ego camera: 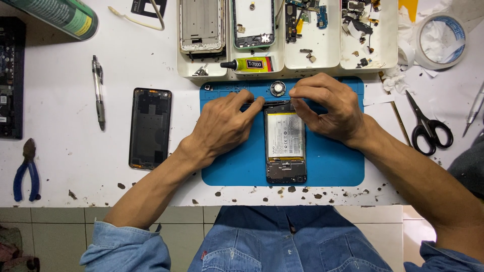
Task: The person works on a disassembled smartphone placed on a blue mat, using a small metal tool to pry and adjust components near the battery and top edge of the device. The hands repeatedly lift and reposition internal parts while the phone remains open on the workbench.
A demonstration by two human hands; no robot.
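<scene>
head: opened phone (285,146) is lying flat on blue mat (333,161), battery exposed | left hand (222,126) and right hand (327,106) are pinching its top edge, fingers closed on it | likely light, stiff, fragile inside; frame edges are looking safest to hold

Phone repair workshop: parts trays (312,63), pliers (25,171).

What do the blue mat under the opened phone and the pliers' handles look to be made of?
Blue mat: probably silicone or rubber, matte, with moulded recesses along its top edge. Pliers: dark metal jaws, handles sleeved in slightly glossy blue plastic or rubber. Opened phone: both hands work at its top edge.
</scene>
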